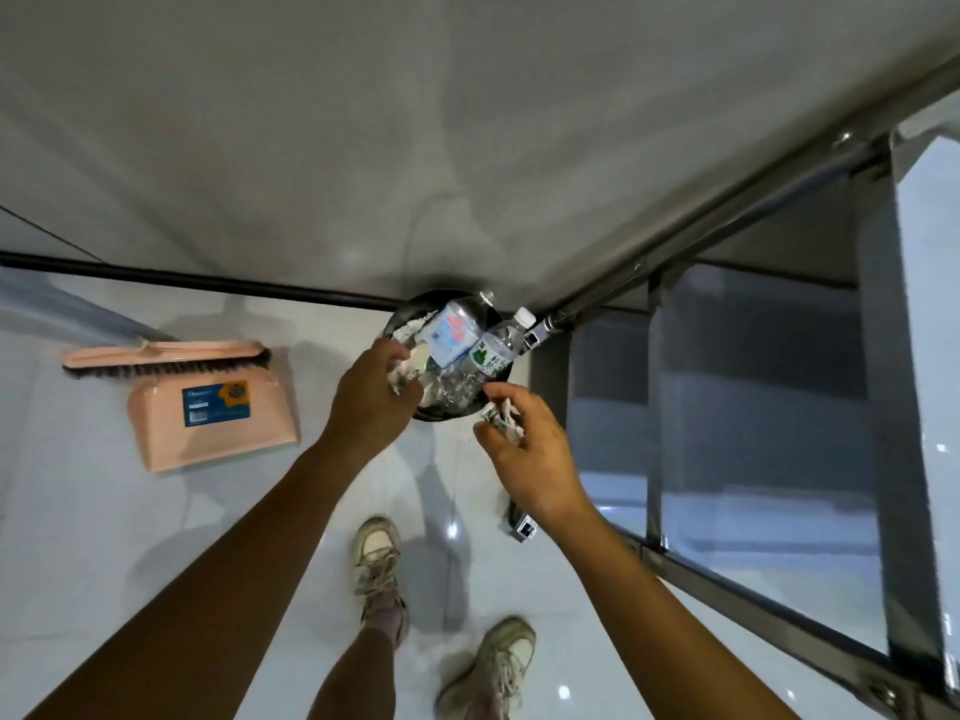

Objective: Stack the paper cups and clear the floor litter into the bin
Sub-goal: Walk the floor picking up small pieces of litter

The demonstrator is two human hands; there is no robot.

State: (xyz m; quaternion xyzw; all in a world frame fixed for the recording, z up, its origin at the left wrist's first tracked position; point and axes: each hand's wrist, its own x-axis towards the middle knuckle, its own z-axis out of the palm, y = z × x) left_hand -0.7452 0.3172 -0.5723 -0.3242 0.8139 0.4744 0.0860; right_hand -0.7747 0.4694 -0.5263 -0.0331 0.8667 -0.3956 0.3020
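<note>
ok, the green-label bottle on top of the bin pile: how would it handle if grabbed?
Probably light: the green-label bottle looks clear and mostly empty. Likely to roll or slide, since it lies tilted on the pile with its neck past the rim of the bin. The thin plastic would probably dent if squeezed hard.

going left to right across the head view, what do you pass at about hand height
dustpan → left hand → bin → right hand → glass panel
</note>
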